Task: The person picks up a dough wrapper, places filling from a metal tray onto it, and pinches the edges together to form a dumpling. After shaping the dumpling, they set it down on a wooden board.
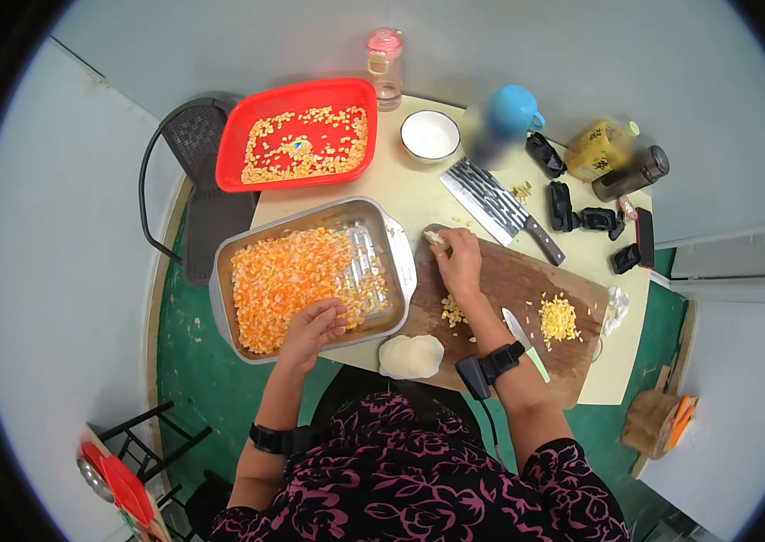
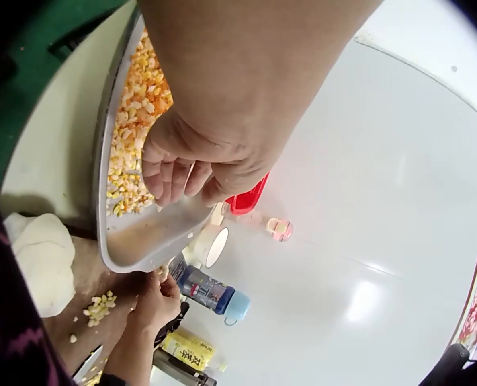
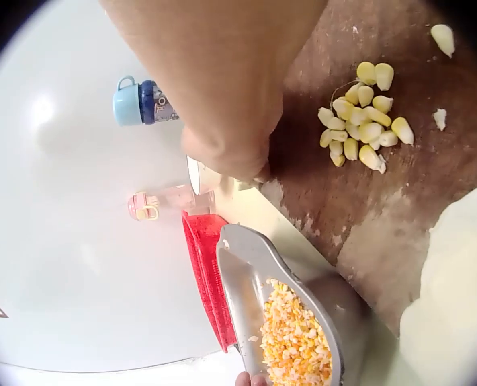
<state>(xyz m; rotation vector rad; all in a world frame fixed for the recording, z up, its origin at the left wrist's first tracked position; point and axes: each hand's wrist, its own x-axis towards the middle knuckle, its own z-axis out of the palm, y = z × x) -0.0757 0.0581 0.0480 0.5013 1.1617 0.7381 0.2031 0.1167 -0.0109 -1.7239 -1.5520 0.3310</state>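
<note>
My left hand (image 1: pixel 314 327) is over the near side of a grey metal pan (image 1: pixel 405 262), its fingers loosely curled. Chopped orange, yellow and whitish bits (image 1: pixel 287 275) cover much of the pan's bottom. At the far left corner of the wooden cutting board (image 1: pixel 513 289), my right hand (image 1: pixel 462 264) pinches a small whitish piece (image 1: pixel 435 238), mostly hidden by the fingers. Beneath the right wrist lies a small pile of whole corn kernels (image 3: pixel 363 121). Chopped yellow corn (image 1: pixel 559 320) is heaped farther right, beside a small green-handled knife (image 1: pixel 524 343).
A pale rounded lump (image 1: pixel 411 356) sits between pan and board. Behind are a red basket (image 1: pixel 230 149) with kernels, a white bowl (image 1: pixel 429 135) and a pink-lidded bottle (image 1: pixel 386 72). A cleaver (image 1: pixel 495 206) lies past the board, near black wrapped items (image 1: pixel 561 206) and a yellow bottle (image 1: pixel 595 149).
</note>
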